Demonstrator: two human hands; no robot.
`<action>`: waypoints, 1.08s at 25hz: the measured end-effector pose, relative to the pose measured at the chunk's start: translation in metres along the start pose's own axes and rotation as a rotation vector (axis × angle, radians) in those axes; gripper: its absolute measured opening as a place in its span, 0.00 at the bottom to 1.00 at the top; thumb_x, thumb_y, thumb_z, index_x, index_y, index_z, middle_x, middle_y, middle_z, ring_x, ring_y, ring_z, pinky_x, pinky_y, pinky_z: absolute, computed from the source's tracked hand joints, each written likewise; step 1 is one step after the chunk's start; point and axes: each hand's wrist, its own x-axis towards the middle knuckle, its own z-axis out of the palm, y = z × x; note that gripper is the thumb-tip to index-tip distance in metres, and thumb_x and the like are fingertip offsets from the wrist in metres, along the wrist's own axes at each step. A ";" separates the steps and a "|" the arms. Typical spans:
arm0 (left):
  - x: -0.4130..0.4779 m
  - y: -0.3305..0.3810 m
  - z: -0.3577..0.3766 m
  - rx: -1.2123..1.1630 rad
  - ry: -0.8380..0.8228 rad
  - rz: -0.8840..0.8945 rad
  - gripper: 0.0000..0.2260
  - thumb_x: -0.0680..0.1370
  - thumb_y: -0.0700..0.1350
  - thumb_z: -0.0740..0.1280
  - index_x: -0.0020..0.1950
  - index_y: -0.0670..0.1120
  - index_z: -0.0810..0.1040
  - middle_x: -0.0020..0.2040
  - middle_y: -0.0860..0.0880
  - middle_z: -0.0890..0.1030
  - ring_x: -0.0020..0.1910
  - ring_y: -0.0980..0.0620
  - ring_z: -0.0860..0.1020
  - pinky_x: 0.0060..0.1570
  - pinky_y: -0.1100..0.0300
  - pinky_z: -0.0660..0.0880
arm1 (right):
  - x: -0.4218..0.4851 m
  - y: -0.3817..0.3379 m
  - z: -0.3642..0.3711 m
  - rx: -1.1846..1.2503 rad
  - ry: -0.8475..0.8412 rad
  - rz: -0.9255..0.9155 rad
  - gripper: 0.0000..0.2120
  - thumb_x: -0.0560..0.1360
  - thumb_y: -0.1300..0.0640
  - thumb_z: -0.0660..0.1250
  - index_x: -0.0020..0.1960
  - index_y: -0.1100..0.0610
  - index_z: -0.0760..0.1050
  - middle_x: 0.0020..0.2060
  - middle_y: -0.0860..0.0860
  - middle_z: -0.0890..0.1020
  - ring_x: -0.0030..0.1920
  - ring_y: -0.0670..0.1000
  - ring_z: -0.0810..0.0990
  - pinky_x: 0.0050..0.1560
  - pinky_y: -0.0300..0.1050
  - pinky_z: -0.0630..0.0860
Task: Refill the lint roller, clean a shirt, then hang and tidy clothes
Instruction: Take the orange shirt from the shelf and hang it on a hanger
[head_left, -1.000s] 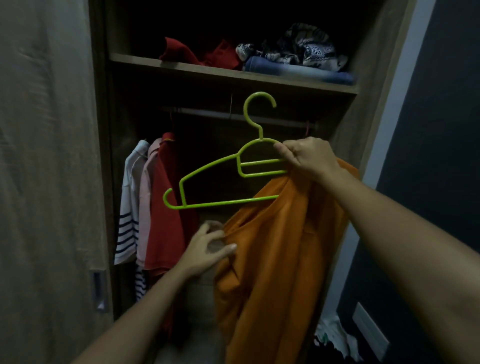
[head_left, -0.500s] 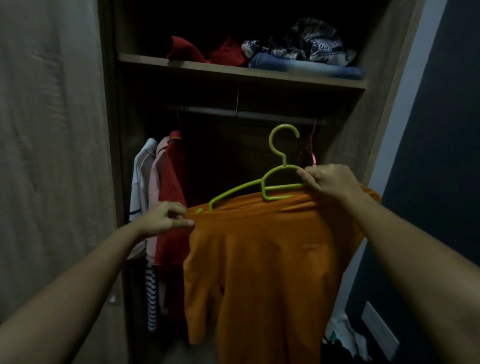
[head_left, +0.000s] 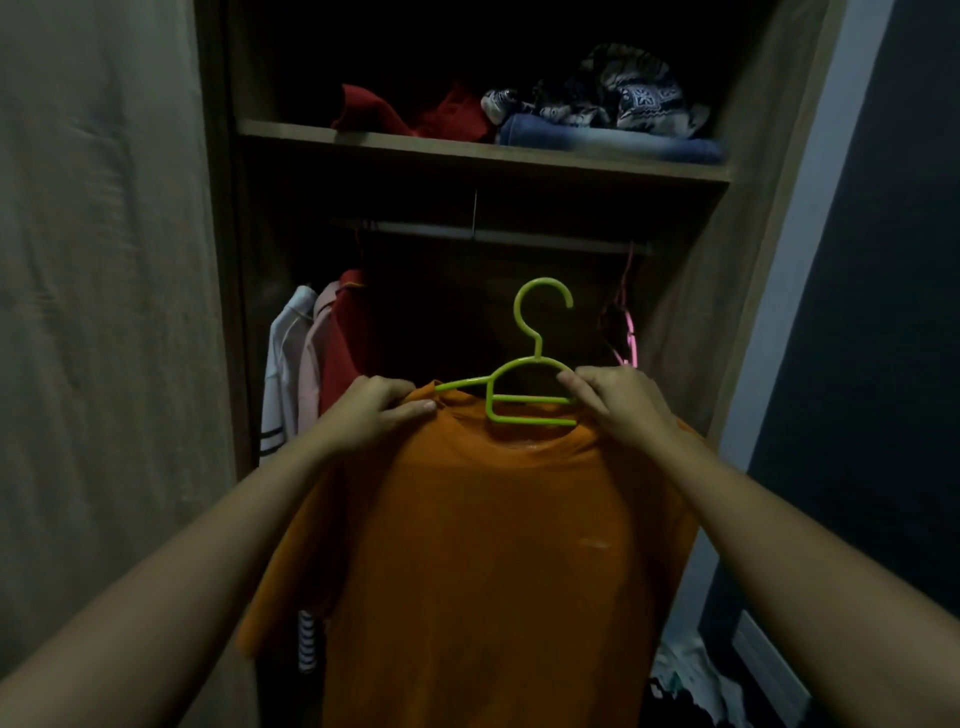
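Left hand (head_left: 371, 410) pinches shirt (head_left: 498, 561) shoulder onto hanger (head_left: 524, 384); right hand (head_left: 618, 402) grips other shoulder, steadying for rail (head_left: 519, 236).

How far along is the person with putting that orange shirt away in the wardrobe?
Done: the orange shirt sits on the green hanger. In hand: the left hand pinches the shirt's shoulder, and the right hand grips the hanger's other side. Left: the hook is below the rail, not yet on it.
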 end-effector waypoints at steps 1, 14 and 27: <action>0.000 0.002 0.000 -0.007 0.021 0.012 0.10 0.76 0.55 0.61 0.41 0.51 0.75 0.37 0.49 0.77 0.33 0.57 0.75 0.31 0.67 0.69 | 0.001 -0.001 0.001 0.039 -0.023 0.006 0.16 0.79 0.45 0.53 0.35 0.48 0.68 0.28 0.45 0.70 0.29 0.43 0.70 0.33 0.35 0.63; -0.017 -0.027 -0.033 -0.017 0.098 -0.017 0.05 0.79 0.45 0.61 0.49 0.53 0.77 0.45 0.51 0.79 0.44 0.57 0.78 0.40 0.67 0.72 | -0.026 0.045 -0.003 0.402 -0.222 0.307 0.10 0.81 0.50 0.54 0.50 0.47 0.73 0.47 0.49 0.77 0.53 0.53 0.77 0.58 0.52 0.74; -0.030 0.012 -0.038 0.093 0.265 -0.141 0.04 0.79 0.49 0.62 0.47 0.52 0.76 0.40 0.56 0.77 0.39 0.60 0.76 0.34 0.70 0.67 | 0.017 -0.037 0.016 0.175 0.045 0.129 0.19 0.80 0.51 0.57 0.68 0.56 0.68 0.63 0.53 0.72 0.64 0.51 0.71 0.61 0.43 0.68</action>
